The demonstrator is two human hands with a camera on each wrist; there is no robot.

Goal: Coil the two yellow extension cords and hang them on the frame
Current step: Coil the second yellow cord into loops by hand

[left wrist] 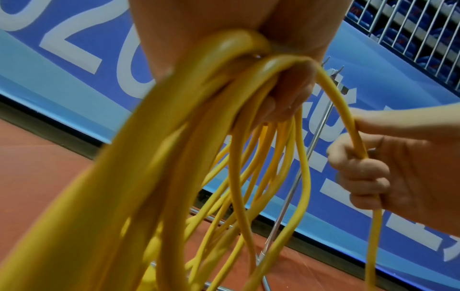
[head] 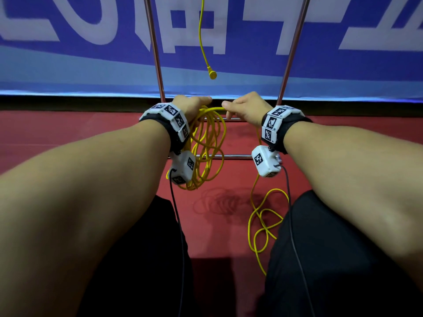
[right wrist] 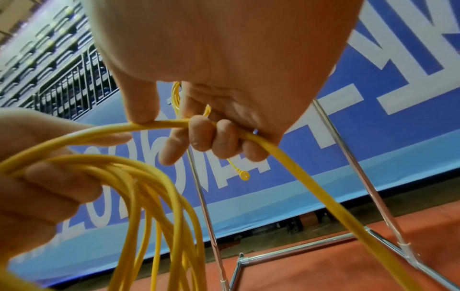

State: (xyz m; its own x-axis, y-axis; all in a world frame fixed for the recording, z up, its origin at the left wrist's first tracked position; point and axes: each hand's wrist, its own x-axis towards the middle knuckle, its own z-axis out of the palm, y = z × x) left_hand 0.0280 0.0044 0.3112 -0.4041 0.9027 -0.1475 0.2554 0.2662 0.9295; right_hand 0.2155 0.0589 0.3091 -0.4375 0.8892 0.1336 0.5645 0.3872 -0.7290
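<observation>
The top of the chrome tube frame (head: 294, 45) is cut off in the head view, so the hanging point of the second yellow cord (head: 201, 35) beyond the fingertips cannot be made out. A blue banner (head: 68, 65) with white lettering is seen above a red floor (head: 45, 133). Glossy round loops of the yellow cord (head: 206, 143) are gripped by the curled left hand (head: 192, 106); one strand beside them is clasped in the right hand (head: 245, 108), its slack trailing on the floor below.
</observation>
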